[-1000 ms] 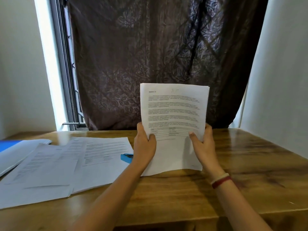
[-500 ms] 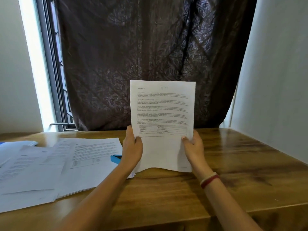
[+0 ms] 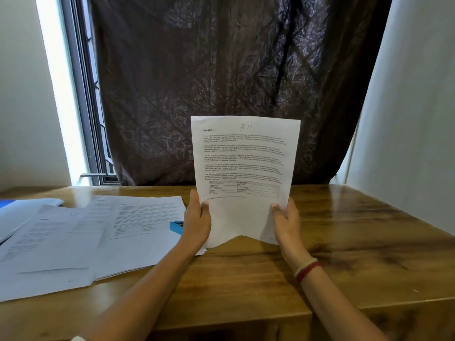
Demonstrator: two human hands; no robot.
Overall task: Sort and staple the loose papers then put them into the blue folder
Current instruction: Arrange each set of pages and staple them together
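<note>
The paper stack (image 3: 243, 168) stands upright with its lower edge on the table (image 3: 357, 254), bowed up at the middle.

- Left hand (image 3: 197, 223): fingers curled round the stack's left edge, thumb on the front face.
- Right hand (image 3: 286, 222): the same grip on the right edge.
- Just left of the stack: a blue stapler (image 3: 176, 227), partly hidden.
- Further left: loose sheets (image 3: 98, 232), spread flat.
- Farthest left: a blue sliver under white pages, probably the blue folder (image 3: 5, 203).

Right wrist wears red and cream bands (image 3: 307, 269).
</note>
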